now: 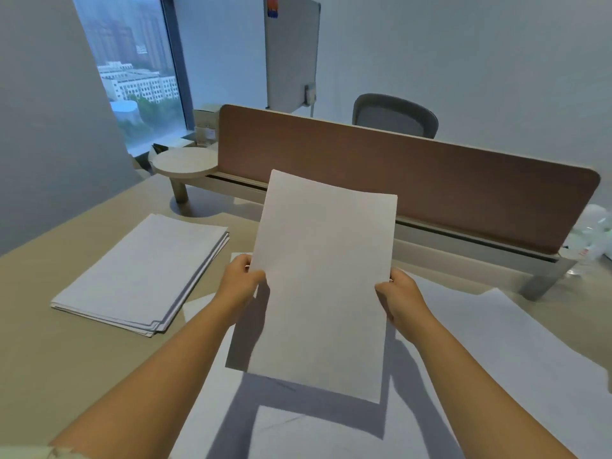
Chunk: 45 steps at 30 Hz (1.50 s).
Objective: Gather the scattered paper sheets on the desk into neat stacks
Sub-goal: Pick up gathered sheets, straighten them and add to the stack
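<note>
While both hands pinch the raised white paper sheet (323, 286) by its long edges, the squared white paper stack (142, 273) lies frame-left, nearer the left hand (240, 283) than the right hand (399, 298).

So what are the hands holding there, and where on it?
A bundle of white paper sheets, lifted above the desk. The left hand pinches its left long edge and the right hand its right long edge, about midway.

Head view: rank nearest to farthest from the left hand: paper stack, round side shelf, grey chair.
From the left hand, which grips the held sheets by their left edge:
1. Paper stack, on the desk just to its left.
2. Round side shelf, farther back on the left, by the divider's end.
3. Grey chair, behind the divider, back right.
</note>
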Tool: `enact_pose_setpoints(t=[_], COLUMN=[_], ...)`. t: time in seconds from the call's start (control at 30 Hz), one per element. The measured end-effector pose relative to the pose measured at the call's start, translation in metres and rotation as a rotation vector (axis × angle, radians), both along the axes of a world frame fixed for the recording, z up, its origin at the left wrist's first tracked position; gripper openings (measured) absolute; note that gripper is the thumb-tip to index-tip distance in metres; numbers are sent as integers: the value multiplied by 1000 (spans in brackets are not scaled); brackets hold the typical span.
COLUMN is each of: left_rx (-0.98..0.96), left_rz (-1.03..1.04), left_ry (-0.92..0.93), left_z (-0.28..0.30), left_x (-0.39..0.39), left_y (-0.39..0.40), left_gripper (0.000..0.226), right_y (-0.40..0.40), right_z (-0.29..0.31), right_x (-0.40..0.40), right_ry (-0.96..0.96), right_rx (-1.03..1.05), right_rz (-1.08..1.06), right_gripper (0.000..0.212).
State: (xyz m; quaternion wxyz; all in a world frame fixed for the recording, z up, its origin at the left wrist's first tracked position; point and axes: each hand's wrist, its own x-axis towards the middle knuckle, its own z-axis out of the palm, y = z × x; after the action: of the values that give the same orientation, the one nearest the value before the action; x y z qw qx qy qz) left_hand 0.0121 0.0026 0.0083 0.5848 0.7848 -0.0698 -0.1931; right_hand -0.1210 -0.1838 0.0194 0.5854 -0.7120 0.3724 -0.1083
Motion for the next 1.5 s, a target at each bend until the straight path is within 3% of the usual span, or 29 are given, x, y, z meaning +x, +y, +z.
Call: enact_pose_setpoints(t=[0.1, 0.2, 0.47, 0.67, 0.8, 0.97, 1.1, 1.5], left_rx=[84, 187, 308, 415, 487, 568, 393, 352], left_rz=[-28, -77, 5, 56, 26, 34, -11, -250], left_ry=[38, 81, 32, 35, 24, -53, -29, 0], left_z=[-1, -9, -47, -89, -97, -89, -71, -73], left_x=[42, 93, 232, 285, 296, 288, 254, 68], left_y=[39, 82, 178, 210, 214, 208, 179, 56], left_gripper=[20, 39, 48, 49, 54, 54, 53, 45], right_y=[33, 72, 167, 194, 202, 193, 170, 59], right_z=[-6, -16, -58, -88, -101, -101, -85, -71], right_x=[53, 113, 249, 294, 304, 294, 262, 60], right_ry=[-5, -14, 167, 252, 253, 182, 143, 237], right_rx=[44, 116, 192, 149, 207, 231, 244, 106], right_rz=[-4, -7, 48, 51, 41, 9, -39, -159], right_gripper=[24, 30, 29, 38, 24, 17, 26, 37])
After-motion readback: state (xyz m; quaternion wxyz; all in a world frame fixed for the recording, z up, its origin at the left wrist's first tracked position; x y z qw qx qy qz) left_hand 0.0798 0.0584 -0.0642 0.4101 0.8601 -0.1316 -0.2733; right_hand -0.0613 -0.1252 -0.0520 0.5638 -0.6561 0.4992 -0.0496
